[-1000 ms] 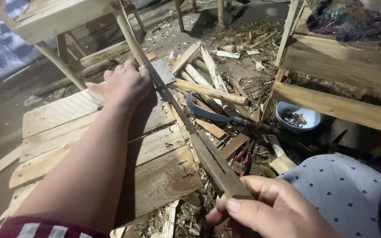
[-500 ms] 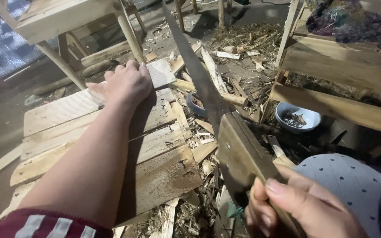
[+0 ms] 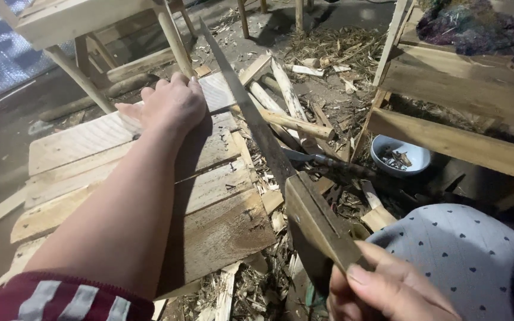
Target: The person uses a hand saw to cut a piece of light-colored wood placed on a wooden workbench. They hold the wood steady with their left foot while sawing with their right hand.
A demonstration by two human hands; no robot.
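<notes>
The right hand (image 3: 388, 285) is gripping the wooden handle of a long steel hand saw (image 3: 257, 125), fingers wrapped around it. The blade is reaching across the slatted pale wooden panel (image 3: 209, 190), passing just beside the left hand (image 3: 171, 107), which is pressing flat on it, fingers spread.

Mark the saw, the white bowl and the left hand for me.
saw (image 3: 251, 113): head view, middle of the blade.
white bowl (image 3: 382, 156): head view, left rim.
left hand (image 3: 171, 104): head view, back of the hand.
</notes>
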